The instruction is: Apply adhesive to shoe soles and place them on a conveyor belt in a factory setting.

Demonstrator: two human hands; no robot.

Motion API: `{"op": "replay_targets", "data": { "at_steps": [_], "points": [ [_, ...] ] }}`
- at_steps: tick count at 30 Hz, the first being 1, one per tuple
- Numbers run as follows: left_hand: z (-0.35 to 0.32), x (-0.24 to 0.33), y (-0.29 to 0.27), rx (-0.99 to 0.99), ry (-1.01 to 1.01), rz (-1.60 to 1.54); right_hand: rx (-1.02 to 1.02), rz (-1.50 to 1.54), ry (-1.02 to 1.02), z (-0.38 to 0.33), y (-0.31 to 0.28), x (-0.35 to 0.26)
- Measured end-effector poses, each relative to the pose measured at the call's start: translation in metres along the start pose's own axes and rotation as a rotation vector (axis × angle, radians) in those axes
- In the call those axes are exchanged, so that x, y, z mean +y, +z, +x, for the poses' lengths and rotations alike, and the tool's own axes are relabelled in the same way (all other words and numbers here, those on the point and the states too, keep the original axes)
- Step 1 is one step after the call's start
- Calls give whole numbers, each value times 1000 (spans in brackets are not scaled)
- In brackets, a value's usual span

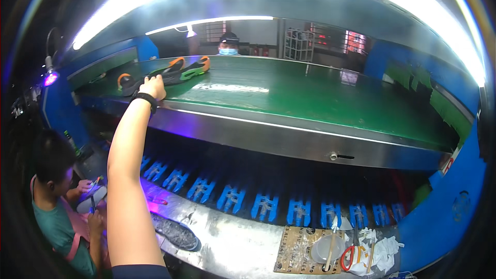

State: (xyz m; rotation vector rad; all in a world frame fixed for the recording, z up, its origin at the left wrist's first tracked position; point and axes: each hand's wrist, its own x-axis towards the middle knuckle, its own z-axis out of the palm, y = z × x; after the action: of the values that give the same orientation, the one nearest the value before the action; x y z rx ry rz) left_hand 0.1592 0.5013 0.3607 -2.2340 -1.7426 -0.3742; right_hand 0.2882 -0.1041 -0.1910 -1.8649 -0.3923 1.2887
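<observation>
My left hand point(153, 88), a dark band round its wrist, reaches up to the near left edge of a green conveyor belt point(310, 93). Its fingers are curled closed on a black shoe sole point(131, 86) with an orange end, partly covered by the hand. Just beyond lie two more soles: a dark one with an orange tip point(176, 64) and one with orange and green edges point(194, 70). On the metal bench below, beside my forearm, rests a dark shoe sole point(175, 232). My right hand is out of view.
Blue clamps point(231, 198) line up under the belt's metal edge point(248, 129). Cardboard point(294, 248), a white bowl point(326, 249) with a brush, red-handled scissors point(348, 258) and crumpled paper point(385, 254) sit at the bench's right. A co-worker point(59, 212) handles a sole at left; a masked person point(228, 46) stands beyond.
</observation>
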Motion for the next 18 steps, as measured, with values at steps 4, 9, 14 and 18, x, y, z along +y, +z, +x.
{"op": "replay_targets", "data": {
  "at_steps": [4, 9, 14, 18],
  "points": [
    [7, 18, 3, -129, -61, -95, 17, 1, 32, 1, 1, -6],
    [33, -5, 12, 43, 129, -191, 29, 8, 25, 3, 4, -12],
    [24, 4, 13, 286, 171, -356, 21, -1, 2, 10, 7, -13],
    [-9, 20, -13, 248, 146, -413, 24, -5, -33, 10, 8, -10]
  ]
}}
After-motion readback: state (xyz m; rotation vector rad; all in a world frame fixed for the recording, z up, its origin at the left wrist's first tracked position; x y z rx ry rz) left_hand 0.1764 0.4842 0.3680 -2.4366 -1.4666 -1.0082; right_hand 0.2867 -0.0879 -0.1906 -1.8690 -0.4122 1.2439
